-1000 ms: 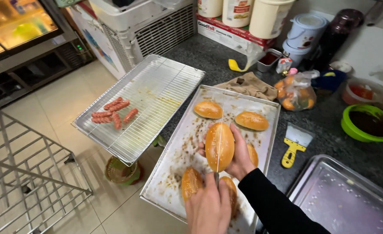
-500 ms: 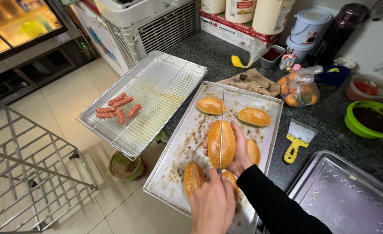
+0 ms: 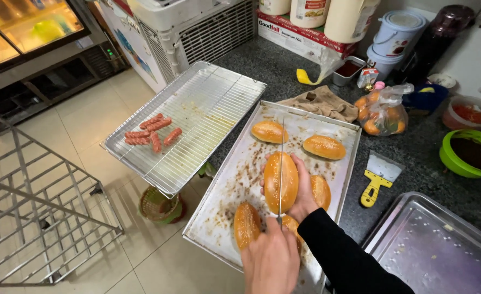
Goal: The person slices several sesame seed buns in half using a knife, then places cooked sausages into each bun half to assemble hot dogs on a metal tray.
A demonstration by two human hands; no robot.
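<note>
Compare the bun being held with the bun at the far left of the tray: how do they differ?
The held bun stands on edge, gripped by a hand, while the far bun lies flat and untouched. A knife runs along the held bun's top; nothing touches the far bun. The held bun sits mid-tray, the far bun near the back edge. Both are golden, seeded and oval.

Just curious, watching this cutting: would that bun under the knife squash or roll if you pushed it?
The bun looks soft and puffy, so probably light and squashable. Its rounded oblong shape might rock, which may be why the right hand cups it while the knife cuts.
</note>
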